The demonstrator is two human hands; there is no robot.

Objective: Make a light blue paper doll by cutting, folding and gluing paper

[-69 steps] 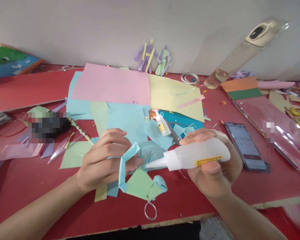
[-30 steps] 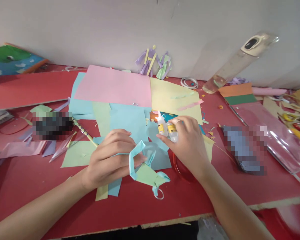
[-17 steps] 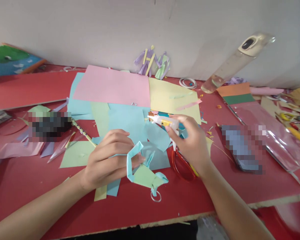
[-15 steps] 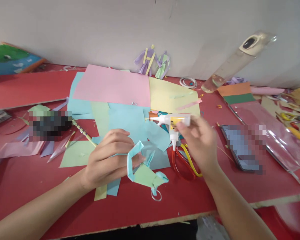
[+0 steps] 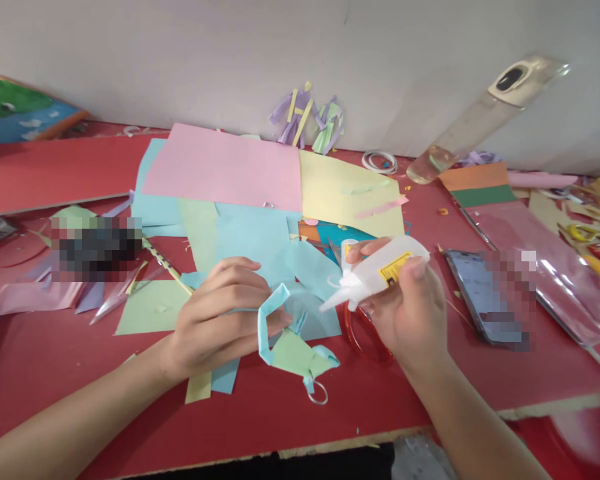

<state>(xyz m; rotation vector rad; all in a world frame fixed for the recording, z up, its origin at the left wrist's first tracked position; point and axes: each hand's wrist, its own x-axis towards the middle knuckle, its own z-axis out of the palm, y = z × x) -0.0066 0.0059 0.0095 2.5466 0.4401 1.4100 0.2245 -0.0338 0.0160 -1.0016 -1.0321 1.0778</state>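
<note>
Paper model point(image 5: 294, 353) is held in the left hand point(image 5: 223, 317), fingers curled; the right hand point(image 5: 413, 307) grips a bottle point(image 5: 375, 270), nozzle point(image 5: 335, 298) tilted down beside it. Red table point(image 5: 260, 417) bears sheets point(image 5: 225, 167), then a phone point(image 5: 473, 283); pale wall point(image 5: 180, 67) behind.

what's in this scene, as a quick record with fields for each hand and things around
left hand: holds a blue-and-green folded-paper piece with a metal ring
right hand: grips a glue bottle
nozzle: pointed toward the paper piece, apart from it
right of right hand: smartphone
partly behind right hand: scissors with red handle loop
by the wall: two paper figures
</note>
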